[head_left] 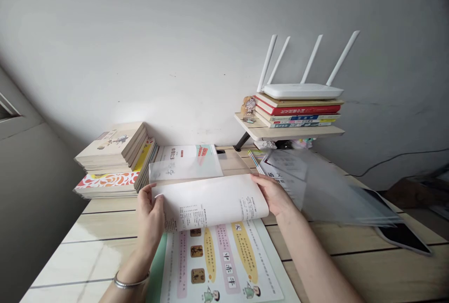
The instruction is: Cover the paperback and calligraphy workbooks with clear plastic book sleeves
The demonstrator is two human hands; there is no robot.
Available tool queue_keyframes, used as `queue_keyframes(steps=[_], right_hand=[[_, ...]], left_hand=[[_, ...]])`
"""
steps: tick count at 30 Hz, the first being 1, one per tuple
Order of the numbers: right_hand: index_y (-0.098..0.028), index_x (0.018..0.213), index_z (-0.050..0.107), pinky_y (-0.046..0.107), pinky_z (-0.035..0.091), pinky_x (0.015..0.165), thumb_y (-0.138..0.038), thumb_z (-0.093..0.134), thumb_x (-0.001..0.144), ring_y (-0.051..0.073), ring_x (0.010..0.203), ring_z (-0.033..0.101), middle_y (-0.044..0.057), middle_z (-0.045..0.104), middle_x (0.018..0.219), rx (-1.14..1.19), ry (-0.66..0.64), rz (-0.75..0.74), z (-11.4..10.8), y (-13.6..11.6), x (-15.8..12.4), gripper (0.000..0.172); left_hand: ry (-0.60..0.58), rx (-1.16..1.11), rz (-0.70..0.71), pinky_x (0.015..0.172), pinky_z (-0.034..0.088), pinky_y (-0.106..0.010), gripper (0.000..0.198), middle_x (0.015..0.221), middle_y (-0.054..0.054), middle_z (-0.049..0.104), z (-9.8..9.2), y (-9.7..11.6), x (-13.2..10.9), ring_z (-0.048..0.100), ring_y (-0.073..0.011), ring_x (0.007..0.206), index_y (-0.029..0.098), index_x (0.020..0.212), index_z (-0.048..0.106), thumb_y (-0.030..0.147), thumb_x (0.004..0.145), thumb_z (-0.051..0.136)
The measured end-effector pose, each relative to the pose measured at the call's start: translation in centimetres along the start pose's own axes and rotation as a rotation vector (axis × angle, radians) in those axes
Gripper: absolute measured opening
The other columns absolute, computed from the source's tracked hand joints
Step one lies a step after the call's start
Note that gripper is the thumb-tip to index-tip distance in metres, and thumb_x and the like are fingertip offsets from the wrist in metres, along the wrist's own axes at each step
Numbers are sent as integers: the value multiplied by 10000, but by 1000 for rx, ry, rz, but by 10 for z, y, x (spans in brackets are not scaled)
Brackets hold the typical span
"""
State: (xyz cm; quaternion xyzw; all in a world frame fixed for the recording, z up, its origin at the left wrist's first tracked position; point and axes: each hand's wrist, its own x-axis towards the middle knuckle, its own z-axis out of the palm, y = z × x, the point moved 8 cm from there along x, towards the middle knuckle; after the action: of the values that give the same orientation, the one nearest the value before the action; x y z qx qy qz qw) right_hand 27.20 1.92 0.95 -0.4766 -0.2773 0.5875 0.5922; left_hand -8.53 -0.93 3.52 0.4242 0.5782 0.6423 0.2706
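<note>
An open workbook with coloured illustrations and printed characters lies on the table in front of me. Its white page or cover, printed with small text, is lifted and curved above it. My left hand pinches the left edge of this sheet, thumb on top. At the far right corner, my right hand grips the same sheet, fingers partly hidden behind it. A clear plastic book cover shows just beyond the sheet's far edge; how it joins the sheet I cannot tell.
Book stacks stand at the back left, and a booklet lies beside them. Clear plastic sheets overlie books and a phone on the right. A small raised shelf carries books and a white router.
</note>
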Motion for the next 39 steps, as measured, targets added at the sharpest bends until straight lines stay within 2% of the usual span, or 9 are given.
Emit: queue_keyframes(steps=[6,13,15,20,28,31,34,37,39], right_hand=[[-191,663,639,272,426,535,-328,814,501,153,550,569,-7,655,608,-57,24,-86,-2,-7,-3,275],[-208,634,606,259,386,510,-522,698,639,162,578,530,-13,602,557,-415,113,-378,0,-22,-6,327],[-204,638,611,257,385,513,-518,699,640,163,578,532,-9,602,561,-412,84,-338,0,-23,-7,326],[-180,683,630,263,404,565,-465,742,613,180,634,570,19,648,672,-413,-151,-184,9,-20,-13,314],[-220,497,391,260,262,481,-518,609,697,120,485,356,-41,412,455,-841,234,-492,-5,-30,-12,419],[-230,508,336,268,247,486,-544,559,725,122,487,326,-49,351,455,-878,246,-540,-3,-30,-12,443],[-230,536,365,262,257,488,-561,535,745,123,502,329,-51,344,477,-817,241,-562,-4,-29,-12,428],[-227,554,403,254,274,482,-573,550,737,123,504,343,-48,374,483,-716,226,-550,-5,-27,-10,418],[-227,581,454,253,295,477,-583,570,720,130,502,375,-41,420,484,-649,179,-508,-5,-23,-8,400]], left_hand=[[-52,-60,-2,629,424,-268,355,889,-32,580,3,3,-2,552,-160,762,195,1027,513,283,694,597],[-38,25,15,709,412,-299,272,879,-13,560,2,-8,4,526,-172,813,202,980,505,316,738,560],[-29,47,29,709,402,-303,234,858,-8,550,2,-9,3,517,-168,795,204,950,498,319,754,553],[21,120,58,677,380,-287,161,784,12,518,0,-3,0,489,-154,725,211,877,494,325,775,544],[-3,179,-14,478,275,-240,309,572,56,385,1,-5,2,354,-111,519,201,696,460,491,786,518],[-39,146,-56,460,262,-226,381,541,61,365,3,-9,2,327,-96,497,195,634,440,540,776,520],[-115,34,-95,484,313,-211,359,590,43,461,7,-14,2,391,-96,528,173,698,506,524,748,567],[-166,-72,-108,498,339,-203,348,639,27,516,12,-19,1,432,-97,548,161,797,549,501,738,594],[-159,-73,-95,474,316,-199,360,605,33,486,13,-21,1,405,-90,518,158,774,547,515,747,585]])
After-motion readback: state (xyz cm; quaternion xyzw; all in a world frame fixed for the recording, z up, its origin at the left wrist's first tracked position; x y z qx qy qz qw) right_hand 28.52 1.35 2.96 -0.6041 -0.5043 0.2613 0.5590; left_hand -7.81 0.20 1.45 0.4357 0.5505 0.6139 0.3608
